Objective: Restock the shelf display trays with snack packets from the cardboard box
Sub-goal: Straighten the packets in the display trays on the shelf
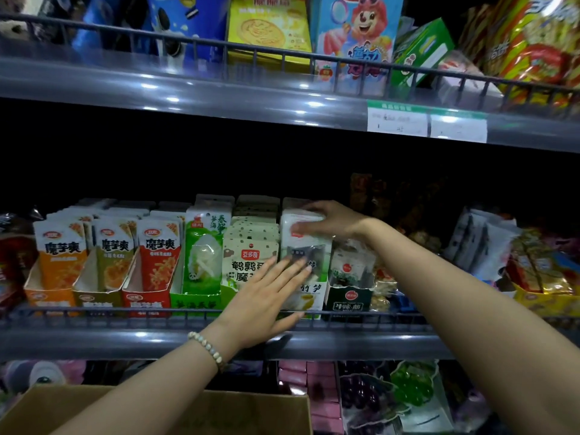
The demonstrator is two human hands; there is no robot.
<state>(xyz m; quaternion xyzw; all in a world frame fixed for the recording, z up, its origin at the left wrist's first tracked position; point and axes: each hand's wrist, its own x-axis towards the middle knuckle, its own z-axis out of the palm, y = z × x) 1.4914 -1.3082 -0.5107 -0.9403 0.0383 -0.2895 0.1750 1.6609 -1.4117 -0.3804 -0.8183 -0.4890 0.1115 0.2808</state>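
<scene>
A row of cardboard display trays stands on the middle shelf behind a wire rail (175, 312). My left hand (266, 296) lies flat with straight fingers against the front of the white snack packets (306, 237) in one white tray (309, 301). My right hand (329, 221) rests on top of that same stack of packets, fingers curved over its upper edge. The brown cardboard box (244, 409) sits open below the shelf at the bottom left, its inside hidden by my left forearm.
Left of the white tray are a green-spotted packet tray (251, 246), a green tray (191, 296) and red, olive and orange trays (141, 296). A dark tray (348, 299) stands to its right. The upper shelf (282, 89) carries boxes and bags overhead.
</scene>
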